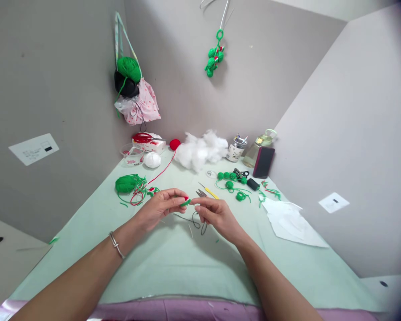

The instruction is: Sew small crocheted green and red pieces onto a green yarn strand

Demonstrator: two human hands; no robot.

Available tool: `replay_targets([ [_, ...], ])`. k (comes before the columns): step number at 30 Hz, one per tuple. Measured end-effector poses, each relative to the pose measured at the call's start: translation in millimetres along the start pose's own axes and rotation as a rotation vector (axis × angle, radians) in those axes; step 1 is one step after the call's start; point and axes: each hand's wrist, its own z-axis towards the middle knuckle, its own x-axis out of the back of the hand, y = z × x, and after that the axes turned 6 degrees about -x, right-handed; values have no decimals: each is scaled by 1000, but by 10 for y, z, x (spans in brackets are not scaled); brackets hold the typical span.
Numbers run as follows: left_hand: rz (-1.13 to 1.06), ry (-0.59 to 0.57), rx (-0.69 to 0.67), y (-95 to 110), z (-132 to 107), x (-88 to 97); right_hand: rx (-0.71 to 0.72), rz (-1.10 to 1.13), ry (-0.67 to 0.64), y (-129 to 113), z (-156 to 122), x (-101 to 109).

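Observation:
My left hand (pixel 165 204) pinches a small red and green crochet piece (pixel 186 202) between thumb and fingers. Close on its right, my right hand (pixel 217 214) is closed, thumb against fingers, on a thin needle-like piece, mostly hidden, that points toward the crochet. A dark thread (pixel 196 219) loops on the table below the hands. Just beyond them lie small scissors (pixel 201 193) and a yellow-handled crochet hook (pixel 211 192). Left of my left hand are a green yarn ball (pixel 128 183) and tangled red, white and green strands (pixel 139 194).
White stuffing (pixel 200 150) is heaped at the back, near a red yarn ball (pixel 174 144) and a white one (pixel 152 160). Green crocheted balls (pixel 229 184) lie to the right, before a leaning phone (pixel 263 162) and a jug (pixel 254 154). White sheets (pixel 292 220) lie at the right edge.

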Motion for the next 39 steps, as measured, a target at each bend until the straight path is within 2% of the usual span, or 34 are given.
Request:
replay_targets([
  [6,2,-22,25,-8,14,1,9,22,-23,23,-1,24],
  [12,23,-14,-7,-42,3,-81,-1,54,-19,-39,6,-57],
  [16,24,6,-33,-128,9,-92,-20,77,-12,-65,15,-129],
  [21,96,-35,-46,-290,66,-28,-9,115,-24,-55,-7,-173],
  [23,157,-36,-57,-325,80,-16,5,17,-24,-56,-24,-171],
  [28,392,-50,-33,-336,58,-43,87,-503,78,-24,-8,-168],
  [30,437,-61,-26,-340,45,-57,116,-560,126,-5,16,-170],
  [32,438,-99,-19,-347,39,-68,143,-438,183,0,36,-149],
  [34,415,-147,8,-345,40,-76,133,-157,234,-19,47,-79],
  [37,355,-183,67,-311,47,-71,15,353,222,-76,54,129],
  [39,307,-174,92,-272,51,-48,-65,558,200,-104,62,309],
])
